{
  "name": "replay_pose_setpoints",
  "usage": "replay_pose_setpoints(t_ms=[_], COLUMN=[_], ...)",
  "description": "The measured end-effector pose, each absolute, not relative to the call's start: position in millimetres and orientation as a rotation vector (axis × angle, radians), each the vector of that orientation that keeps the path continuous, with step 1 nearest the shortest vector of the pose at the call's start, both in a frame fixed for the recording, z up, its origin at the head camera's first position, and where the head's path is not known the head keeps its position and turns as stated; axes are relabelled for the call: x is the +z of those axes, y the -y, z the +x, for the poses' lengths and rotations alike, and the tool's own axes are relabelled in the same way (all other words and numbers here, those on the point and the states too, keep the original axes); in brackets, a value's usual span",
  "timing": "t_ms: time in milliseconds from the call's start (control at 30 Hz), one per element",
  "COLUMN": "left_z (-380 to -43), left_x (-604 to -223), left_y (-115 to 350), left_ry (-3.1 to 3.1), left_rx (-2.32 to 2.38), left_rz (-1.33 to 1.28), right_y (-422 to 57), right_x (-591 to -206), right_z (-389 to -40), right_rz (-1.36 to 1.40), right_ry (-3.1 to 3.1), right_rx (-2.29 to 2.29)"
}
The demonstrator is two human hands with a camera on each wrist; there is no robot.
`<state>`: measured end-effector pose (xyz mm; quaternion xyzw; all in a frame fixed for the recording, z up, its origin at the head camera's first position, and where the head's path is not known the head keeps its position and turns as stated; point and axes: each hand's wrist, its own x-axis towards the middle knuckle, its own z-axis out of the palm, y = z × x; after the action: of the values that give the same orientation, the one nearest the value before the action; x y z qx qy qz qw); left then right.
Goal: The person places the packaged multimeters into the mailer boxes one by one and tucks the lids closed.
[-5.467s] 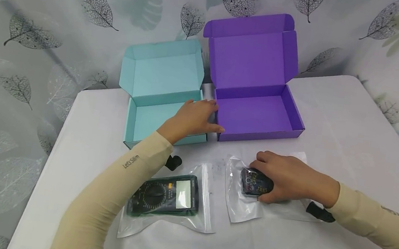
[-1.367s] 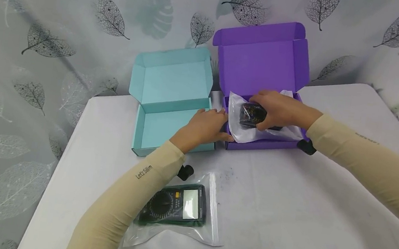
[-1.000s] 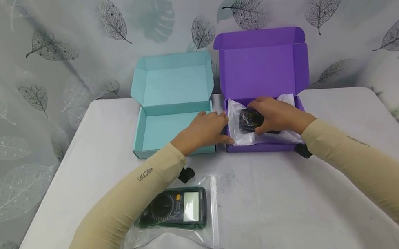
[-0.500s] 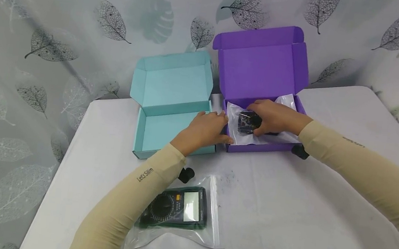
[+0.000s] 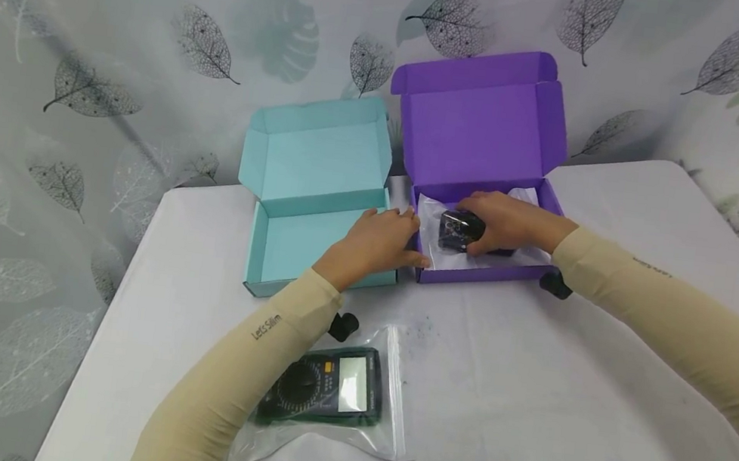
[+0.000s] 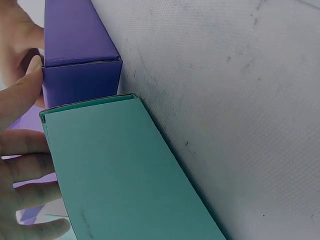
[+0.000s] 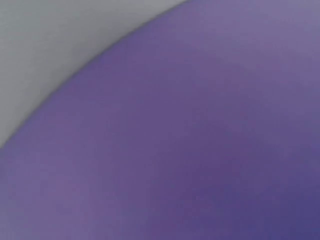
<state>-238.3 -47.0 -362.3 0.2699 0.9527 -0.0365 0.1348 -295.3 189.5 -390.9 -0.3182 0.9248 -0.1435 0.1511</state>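
A clear plastic bag (image 5: 430,231) with a black device (image 5: 461,230) inside lies in the open purple box (image 5: 480,277). My right hand (image 5: 509,222) grips the device through the bag, and its fingers and palm hide much of it, so its kind cannot be told. My left hand (image 5: 378,243) rests at the purple box's left edge, over the right side of the open teal box (image 5: 319,282). In the left wrist view its thumb (image 6: 25,95) touches the purple box's front corner, with the fingers spread. The right wrist view shows only a blurred purple box wall (image 7: 165,120).
A green-edged digital multimeter (image 5: 324,385) in a clear zip bag (image 5: 389,415) lies in front, partly behind the left forearm. Both box lids stand raised at the back, near a leaf-patterned curtain (image 5: 275,37). A white cloth (image 5: 562,404) covers the table.
Since the earliest frame, my right hand has carried the bagged device from the table into the purple box. Over the last second it has sunk slightly lower. My left hand stays by the box edge.
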Motion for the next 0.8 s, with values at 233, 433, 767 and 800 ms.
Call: replay_pose_setpoints(t_ms=[233,433,767,800], left_z=[-238,-237,-237,-238], left_x=[-363,-363,-362,-362], left_y=[48,49,48,48], left_ry=[-2.758,-2.758,-2.746,-2.747], left_rx=[-0.095,-0.094,-0.085,-0.085], left_rz=[0.792,0.775,0.776,0.777], right_y=[-196,-199,-227,-231], right_x=[-393,-391,-361,-357], right_z=[-290,-285,-291,-293], right_rz=[-0.915,-0.919,-0.963,-0.952], right_ry=[-2.669,-2.687,-2.911,-2.953], right_rx=[-0.403,-0.383,-0.552,-0.586])
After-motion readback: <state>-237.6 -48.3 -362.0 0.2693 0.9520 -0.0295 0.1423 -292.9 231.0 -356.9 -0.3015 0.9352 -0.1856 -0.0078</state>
